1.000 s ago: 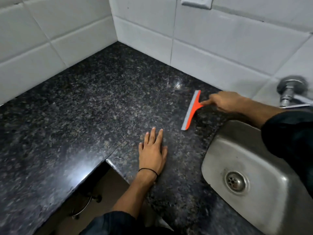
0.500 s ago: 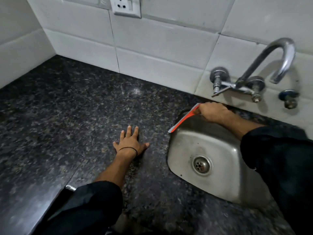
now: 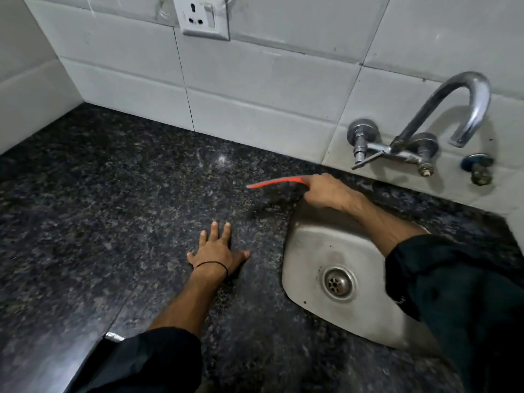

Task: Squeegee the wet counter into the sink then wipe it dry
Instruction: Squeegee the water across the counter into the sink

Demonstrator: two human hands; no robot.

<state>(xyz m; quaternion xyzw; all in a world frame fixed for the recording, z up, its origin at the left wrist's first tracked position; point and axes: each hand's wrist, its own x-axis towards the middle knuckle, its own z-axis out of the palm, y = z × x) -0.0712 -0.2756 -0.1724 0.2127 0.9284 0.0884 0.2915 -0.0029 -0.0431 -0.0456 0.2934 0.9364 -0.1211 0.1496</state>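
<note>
The dark speckled granite counter (image 3: 113, 208) runs from the left wall to a steel sink (image 3: 320, 251) set into it at the right. My right hand (image 3: 331, 191) grips the handle of an orange squeegee (image 3: 272, 183) at the sink's far left corner. Its blade is seen edge-on, pointing left, lifted above the counter with a shadow beneath it. My left hand (image 3: 217, 252) lies flat on the counter just left of the sink, fingers spread, a black band at the wrist.
A chrome tap (image 3: 442, 120) with a curved spout is mounted on the white tiled wall above the sink. A wall socket (image 3: 204, 18) sits high on the tiles. The counter's front edge has a cut-out corner at the lower left (image 3: 113, 336).
The squeegee swept right to the sink's rim, then lifted and swung back left over the counter. My view shifted right toward the sink. My left hand stayed flat.
</note>
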